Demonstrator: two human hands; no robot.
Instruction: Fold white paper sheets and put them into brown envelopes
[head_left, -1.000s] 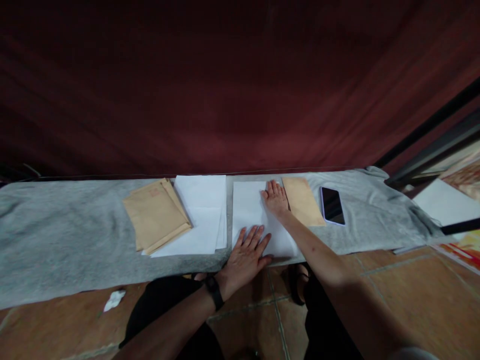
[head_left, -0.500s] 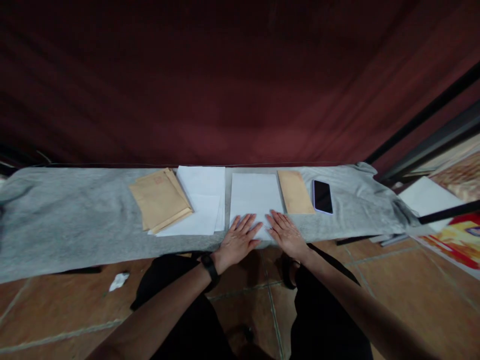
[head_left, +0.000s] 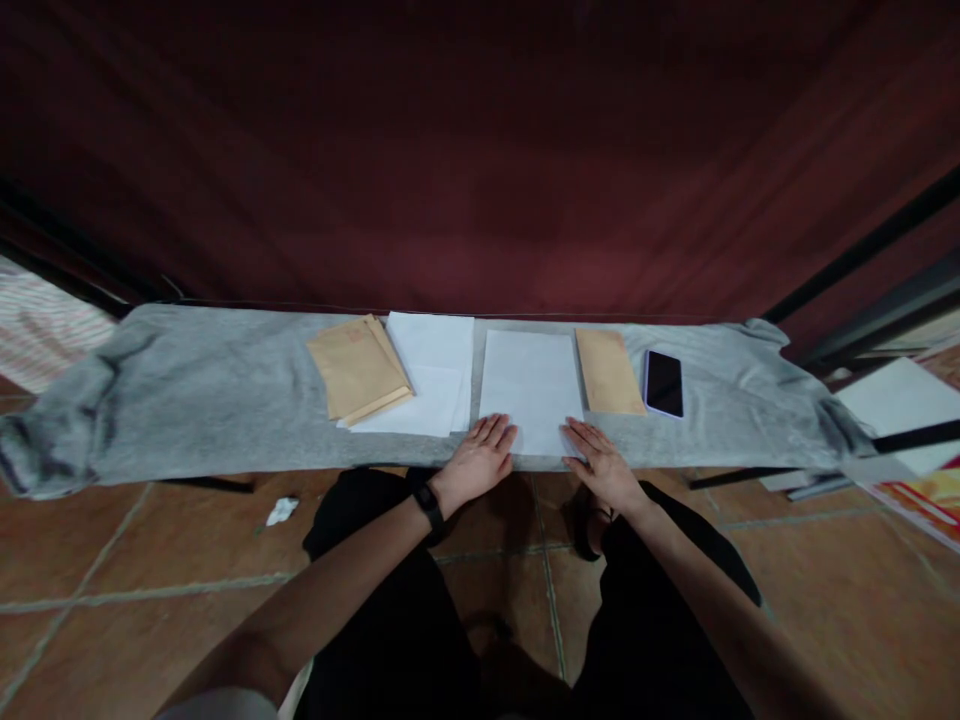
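Observation:
A white sheet of paper (head_left: 531, 380) lies flat in front of me on a grey cloth. My left hand (head_left: 480, 455) rests on its near left corner, palm down with the fingers stretched out. At the near right corner, my right hand (head_left: 602, 463) touches the paper's edge, its fingers also extended. Just right of the sheet lies a single brown envelope (head_left: 611, 372). To the left, several brown envelopes (head_left: 360, 368) lie fanned in a stack, partly covering more white sheets (head_left: 435, 345).
A phone (head_left: 664, 384) in a pale purple case lies right of the single envelope. The grey cloth (head_left: 217, 380) covers a long narrow table before a dark red curtain (head_left: 480, 180). A crumpled white scrap (head_left: 282, 511) is on the tiled floor, and dark metal bars stand at both sides.
My hands have moved apart, from the sheet's near part out to its two near corners. The view has shifted slightly, so the table appears farther right and higher.

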